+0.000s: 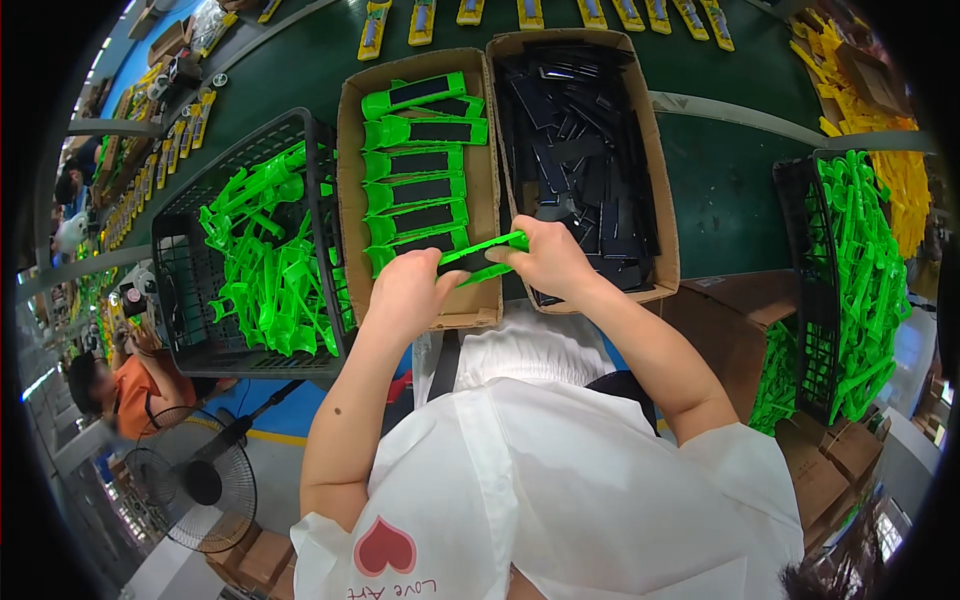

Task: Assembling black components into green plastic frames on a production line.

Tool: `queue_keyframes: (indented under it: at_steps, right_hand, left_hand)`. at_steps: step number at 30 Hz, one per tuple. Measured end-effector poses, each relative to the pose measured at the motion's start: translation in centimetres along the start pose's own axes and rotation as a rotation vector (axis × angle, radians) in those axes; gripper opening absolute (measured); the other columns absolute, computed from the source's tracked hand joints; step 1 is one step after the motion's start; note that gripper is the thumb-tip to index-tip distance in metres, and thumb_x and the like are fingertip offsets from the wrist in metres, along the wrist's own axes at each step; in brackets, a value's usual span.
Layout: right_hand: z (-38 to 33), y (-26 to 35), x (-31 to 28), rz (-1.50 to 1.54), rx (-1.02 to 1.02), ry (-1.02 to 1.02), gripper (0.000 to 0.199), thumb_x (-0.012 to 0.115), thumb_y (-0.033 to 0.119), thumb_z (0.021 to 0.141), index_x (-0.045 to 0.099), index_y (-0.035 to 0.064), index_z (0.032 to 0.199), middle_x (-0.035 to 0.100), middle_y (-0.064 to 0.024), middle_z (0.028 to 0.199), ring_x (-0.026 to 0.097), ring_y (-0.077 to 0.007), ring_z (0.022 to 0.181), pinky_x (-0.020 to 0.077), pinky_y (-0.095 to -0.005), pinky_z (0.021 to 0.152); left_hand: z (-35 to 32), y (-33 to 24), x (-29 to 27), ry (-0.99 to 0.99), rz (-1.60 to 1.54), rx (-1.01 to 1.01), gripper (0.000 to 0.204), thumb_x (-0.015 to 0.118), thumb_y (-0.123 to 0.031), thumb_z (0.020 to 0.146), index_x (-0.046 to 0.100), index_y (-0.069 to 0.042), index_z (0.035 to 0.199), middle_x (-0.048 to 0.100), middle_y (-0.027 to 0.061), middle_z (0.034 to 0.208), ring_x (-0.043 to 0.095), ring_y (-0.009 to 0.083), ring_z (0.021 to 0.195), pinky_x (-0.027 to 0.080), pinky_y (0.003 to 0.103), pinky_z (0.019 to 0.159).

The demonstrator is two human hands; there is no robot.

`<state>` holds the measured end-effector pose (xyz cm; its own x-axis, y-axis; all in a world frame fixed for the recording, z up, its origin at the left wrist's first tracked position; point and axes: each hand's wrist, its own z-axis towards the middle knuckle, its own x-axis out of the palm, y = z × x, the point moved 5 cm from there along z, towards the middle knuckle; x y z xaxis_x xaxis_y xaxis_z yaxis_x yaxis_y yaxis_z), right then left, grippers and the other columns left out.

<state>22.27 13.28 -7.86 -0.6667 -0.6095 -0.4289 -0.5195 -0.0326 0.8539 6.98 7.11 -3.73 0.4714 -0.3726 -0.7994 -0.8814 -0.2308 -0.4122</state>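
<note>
A bright green plastic shell with a dark flat panel (462,262) in it spans both of my hands. My left hand (408,290) grips its left end, thumb on the panel. At the other end, the fingers of my right hand (552,260) pinch the shell near its rim. Below and behind it is a cardboard box (484,190) with several green shells (425,133) laid in a column, each with a dark panel. Beside that, on the right, a second cardboard box (668,215) holds a heap of loose dark panels (575,130).
A black plastic crate (170,300) of green shells (280,290) stands at left, another crate (815,300) at right. Yellow parts (530,14) line the green conveyor's (700,190) far side. A fan (205,480) and an orange-clad person (160,385) are at lower left.
</note>
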Motion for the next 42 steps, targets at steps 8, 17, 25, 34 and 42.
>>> queue_keyframes:
  at_steps: [8,17,25,34,42]
  right_hand:
    - [-1.4,0.6,1.7,0.265,0.03,0.303,0.065,0.069,0.037,0.068,0.035,-0.0023,0.107,0.052,-0.0148,0.085,0.053,-0.021,0.075,0.0422,-0.0299,0.071]
    - [5.5,-5.0,-7.3,-0.529,-0.128,-0.326,0.024,0.06,0.011,0.072,0.049,0.0039,0.091,0.053,-0.0159,0.092,0.056,-0.0338,0.078,0.0472,-0.0401,0.067]
    - [5.9,-7.1,-11.6,-0.493,-0.226,-0.476,0.012,0.058,0.013,0.074,0.055,0.0033,0.079,0.05,-0.0135,0.081,0.052,-0.033,0.076,0.0427,-0.0388,0.063]
    - [-0.5,-7.9,-10.3,0.291,0.258,-0.293,0.019,0.049,0.022,0.086,0.043,0.0039,0.088,0.052,-0.0034,0.055,0.041,-0.0048,0.036,0.0294,-0.0179,0.031]
    - [-3.6,-3.7,-4.5,0.469,0.355,-0.212,0.027,0.048,0.02,0.086,0.044,-0.0029,0.1,0.056,-0.0079,0.06,0.046,-0.007,0.039,0.0336,-0.0179,0.032]
  left_hand:
    - [1.4,0.0,1.5,-0.09,-0.3,0.066,0.012,0.062,-0.015,0.068,0.063,-0.004,0.074,0.058,0.0125,0.07,0.056,0.029,0.068,0.043,0.037,0.06]
    - [0.3,8.5,5.9,-0.12,0.098,0.227,0.022,0.065,-0.001,0.054,0.063,-0.007,0.075,0.05,0.0089,0.076,0.049,0.0278,0.08,0.043,0.038,0.071]
    - [-0.3,5.0,0.9,-0.645,-0.044,0.349,0.018,0.059,0.0,0.066,0.056,-0.002,0.083,0.053,0.0114,0.084,0.051,0.0277,0.084,0.043,0.036,0.072]
    - [-6.2,18.0,-5.4,-0.193,0.263,-0.743,0.032,0.064,-0.03,0.071,0.055,-0.001,0.081,0.059,0.0171,0.077,0.058,0.0329,0.078,0.046,0.041,0.065]
    - [-8.2,17.2,0.8,-0.181,0.329,-0.043,0.043,0.067,0.001,0.051,0.046,-0.001,0.089,0.046,0.0146,0.094,0.046,0.0311,0.092,0.045,0.036,0.075]
